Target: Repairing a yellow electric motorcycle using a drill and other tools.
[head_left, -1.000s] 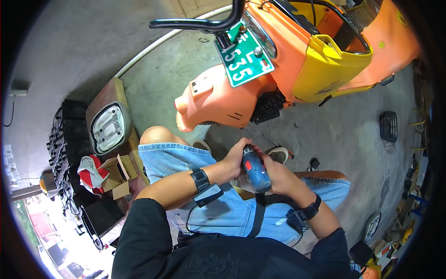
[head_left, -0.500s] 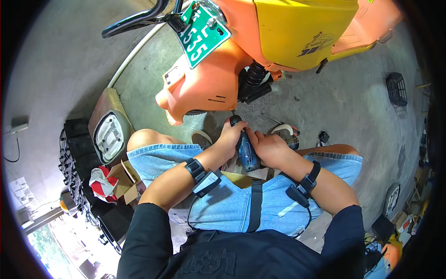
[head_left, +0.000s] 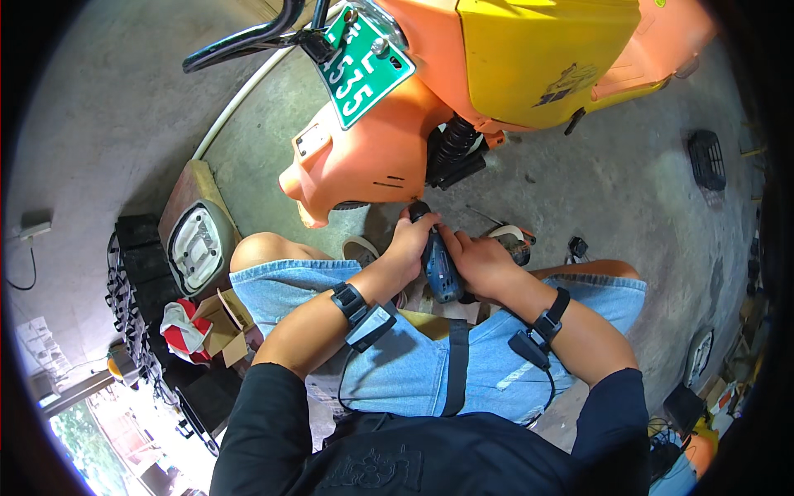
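Your drill (head_left: 441,269), blue with a black nose, sits in front of you between your knees, its long axis running from the lower edge of the scooter's orange body panel (head_left: 372,157) back toward your lap, the rear end swung a little to your right. What matters here is that nose against the panel: it points away from you, right at the panel's bottom edge, below and to the left of the black shock absorber (head_left: 453,145). Your left hand (head_left: 409,240) is nearer the panel, its grip wrapped around the front of the drill; your right hand (head_left: 484,263) sits farther back on the right side, its grip closed against the body, though its lower fingers are hidden, so I cannot tell whether one presses a trigger. Nor can I tell whether the tip meets a fastener. Compared with one second ago, the drill has gone from well short of the panel, close over your lap, to just at its edge. Against the half-second-earlier view, your hands hold nearly the same pose, and the scooter appears slightly lower.
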`<state>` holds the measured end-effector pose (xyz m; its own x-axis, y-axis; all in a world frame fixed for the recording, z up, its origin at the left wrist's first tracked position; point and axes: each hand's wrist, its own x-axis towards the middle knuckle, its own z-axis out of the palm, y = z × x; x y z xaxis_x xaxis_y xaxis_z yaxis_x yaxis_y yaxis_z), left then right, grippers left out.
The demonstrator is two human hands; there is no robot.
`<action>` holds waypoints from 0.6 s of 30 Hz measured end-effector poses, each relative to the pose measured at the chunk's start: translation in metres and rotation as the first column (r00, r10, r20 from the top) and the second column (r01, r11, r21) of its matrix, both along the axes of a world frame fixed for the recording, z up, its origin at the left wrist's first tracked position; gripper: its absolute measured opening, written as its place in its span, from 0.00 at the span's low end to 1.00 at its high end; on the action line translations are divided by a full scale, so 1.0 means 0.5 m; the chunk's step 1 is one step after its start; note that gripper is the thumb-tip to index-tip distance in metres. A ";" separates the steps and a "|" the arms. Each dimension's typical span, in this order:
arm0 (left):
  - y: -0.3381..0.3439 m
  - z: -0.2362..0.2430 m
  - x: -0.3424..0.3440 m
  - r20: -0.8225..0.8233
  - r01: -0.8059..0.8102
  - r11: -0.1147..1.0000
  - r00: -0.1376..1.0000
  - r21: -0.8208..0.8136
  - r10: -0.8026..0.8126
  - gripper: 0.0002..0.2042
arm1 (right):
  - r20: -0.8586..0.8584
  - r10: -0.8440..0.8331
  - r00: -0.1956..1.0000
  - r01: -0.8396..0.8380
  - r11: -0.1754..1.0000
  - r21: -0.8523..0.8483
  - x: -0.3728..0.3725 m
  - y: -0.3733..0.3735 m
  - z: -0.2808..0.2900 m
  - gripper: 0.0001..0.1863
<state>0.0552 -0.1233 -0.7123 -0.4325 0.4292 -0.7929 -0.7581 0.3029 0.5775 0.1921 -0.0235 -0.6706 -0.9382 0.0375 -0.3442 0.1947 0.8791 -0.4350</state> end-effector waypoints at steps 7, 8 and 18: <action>-0.006 -0.002 -0.001 0.022 -0.019 1.000 1.000 0.017 0.019 0.20 | 0.073 -0.010 0.997 0.011 1.000 -0.010 -0.005 -0.006 -0.006 0.47; -0.005 -0.003 -0.001 0.001 -0.005 1.000 1.000 0.019 0.005 0.20 | 0.054 -0.015 0.998 0.015 1.000 -0.010 -0.004 -0.007 -0.007 0.47; -0.002 -0.016 -0.003 0.007 0.019 1.000 1.000 0.003 -0.019 0.22 | 0.077 -0.018 0.997 0.020 1.000 -0.018 0.001 -0.009 -0.029 0.47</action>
<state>0.0539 -0.1242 -0.7204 -0.4187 0.4396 -0.7946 -0.7563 0.3155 0.5731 0.1928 -0.0282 -0.6851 -0.9081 0.0476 -0.4160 0.2447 0.8666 -0.4349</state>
